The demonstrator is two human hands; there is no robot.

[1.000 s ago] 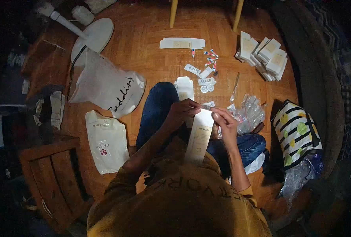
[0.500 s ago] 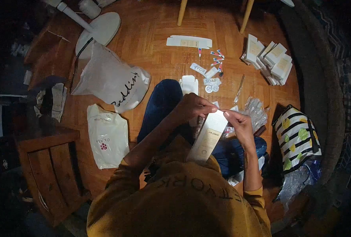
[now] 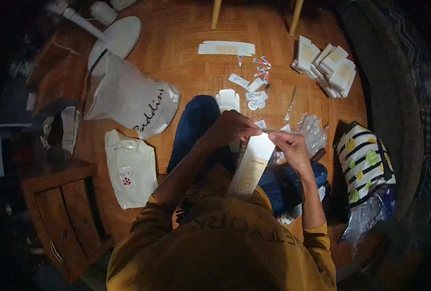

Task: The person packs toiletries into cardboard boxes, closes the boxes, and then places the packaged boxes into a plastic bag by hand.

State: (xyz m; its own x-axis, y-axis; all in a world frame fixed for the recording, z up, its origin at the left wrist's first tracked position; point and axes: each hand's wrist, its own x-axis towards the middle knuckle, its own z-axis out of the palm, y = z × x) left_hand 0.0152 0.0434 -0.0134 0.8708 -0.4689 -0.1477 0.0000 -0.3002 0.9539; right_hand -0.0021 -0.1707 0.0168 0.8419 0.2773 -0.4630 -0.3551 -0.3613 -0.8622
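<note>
A white box with a beige label (image 3: 252, 167) is held upright before my chest. My left hand (image 3: 238, 127) pinches its top left corner, and my right hand (image 3: 290, 145) pinches the top right corner. Both hands are closed on the box's upper edge. Just beyond them on the floor lie SOAP packets (image 3: 256, 96), two round white pieces (image 3: 256, 104) and several small red, white and blue tubes (image 3: 262, 68). A flattened white carton (image 3: 226, 48) lies farther off, and another white carton (image 3: 228, 100) is beside my left knee.
Stacked white boxes (image 3: 326, 65) stand at the back right. Clear plastic packets (image 3: 314, 132) are by my right knee, with a striped bag (image 3: 365, 162) farther right. On the left are a bedding bag (image 3: 138, 104), a white plastic bag (image 3: 130, 169) and a wooden stool (image 3: 62, 213).
My right hand has risen slightly and shifted right over the last second, keeping its pinch on the box. The whole view has swung a little and partly back.
</note>
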